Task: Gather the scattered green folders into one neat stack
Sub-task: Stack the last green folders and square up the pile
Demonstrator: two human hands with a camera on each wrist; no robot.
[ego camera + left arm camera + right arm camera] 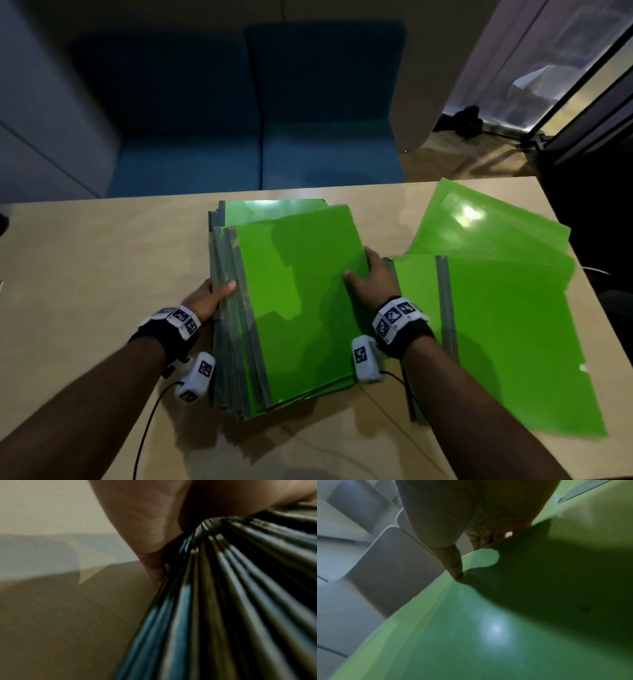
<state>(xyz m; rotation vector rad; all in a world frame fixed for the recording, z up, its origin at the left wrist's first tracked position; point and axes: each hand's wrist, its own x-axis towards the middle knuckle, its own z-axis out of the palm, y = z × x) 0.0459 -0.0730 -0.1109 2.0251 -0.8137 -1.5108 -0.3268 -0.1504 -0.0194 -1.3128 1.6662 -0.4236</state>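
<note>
My left hand (212, 297) and right hand (371, 277) gripped the folder stack (294, 301) between their fingers (228, 286) on the bench (85, 274).

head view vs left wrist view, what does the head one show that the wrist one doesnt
Only the head view shows the right hand gripping the stack's right edge, the loose green folders spread on the right of the table, and the blue seats beyond it. Only the left wrist view shows the stack's layered grey spines fanned out edge-on against the palm. Both show the left hand gripping the spine side of the folder stack on the tabletop.
</note>
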